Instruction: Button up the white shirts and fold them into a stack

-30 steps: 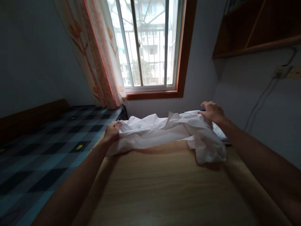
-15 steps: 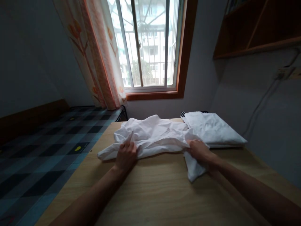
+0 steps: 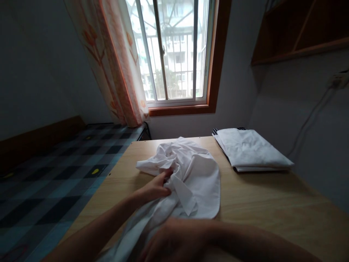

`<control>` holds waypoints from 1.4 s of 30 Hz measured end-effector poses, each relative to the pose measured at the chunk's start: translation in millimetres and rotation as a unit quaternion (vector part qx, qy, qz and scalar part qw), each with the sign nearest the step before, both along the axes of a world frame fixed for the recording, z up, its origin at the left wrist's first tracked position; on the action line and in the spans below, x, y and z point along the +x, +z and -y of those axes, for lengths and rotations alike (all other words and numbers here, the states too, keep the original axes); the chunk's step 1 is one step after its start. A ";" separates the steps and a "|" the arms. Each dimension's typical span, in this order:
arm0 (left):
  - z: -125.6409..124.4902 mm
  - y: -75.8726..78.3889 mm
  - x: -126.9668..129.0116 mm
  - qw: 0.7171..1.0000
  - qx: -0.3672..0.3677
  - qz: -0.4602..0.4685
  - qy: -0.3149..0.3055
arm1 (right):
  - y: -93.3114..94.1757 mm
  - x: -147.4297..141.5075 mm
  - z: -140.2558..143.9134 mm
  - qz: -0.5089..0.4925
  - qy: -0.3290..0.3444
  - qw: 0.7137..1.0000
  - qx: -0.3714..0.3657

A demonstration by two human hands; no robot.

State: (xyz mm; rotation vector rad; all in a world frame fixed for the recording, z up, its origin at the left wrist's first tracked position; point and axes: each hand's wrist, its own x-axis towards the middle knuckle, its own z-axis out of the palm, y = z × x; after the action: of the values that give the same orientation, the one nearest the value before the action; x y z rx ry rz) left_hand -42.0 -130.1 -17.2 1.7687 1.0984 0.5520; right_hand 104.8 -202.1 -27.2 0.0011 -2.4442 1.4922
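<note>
A crumpled white shirt (image 3: 203,182) lies bunched on the wooden table (image 3: 253,203), with a rounded hem at its right and a narrow end sticking out at the left. My left hand (image 3: 159,185) is closed on the shirt's gathered middle, thumb and fingers pinching the folds. A stretch of the cloth runs toward me past the bottom edge of the view. Low in front, my right hand (image 3: 174,236) reaches across over this near part of the shirt; it is dark and blurred, and its fingertips are hidden.
A folded white cloth stack (image 3: 253,149) with a dark striped edge lies at the table's back right. Left of the table stands a bed with a checked cover (image 3: 68,185). Behind are a curtain (image 3: 117,72) and a window (image 3: 177,65); a wooden shelf (image 3: 289,40) hangs at right.
The shirt has turned from lying spread sideways to stretching toward me. My right hand has come from the right side to the near middle. The left hand has shifted slightly right.
</note>
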 end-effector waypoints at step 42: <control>21.0 7.4 -40.4 0.950 0.165 -0.251 0.087 | -19.0 236.3 -71.8 0.172 -0.616 0.752 0.161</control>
State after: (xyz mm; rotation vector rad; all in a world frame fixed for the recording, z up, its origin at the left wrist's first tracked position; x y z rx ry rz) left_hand -82.4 -151.1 -9.8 2.1900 1.5965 0.4149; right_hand 341.2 -130.3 -46.2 -1.5763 -1.9946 0.4479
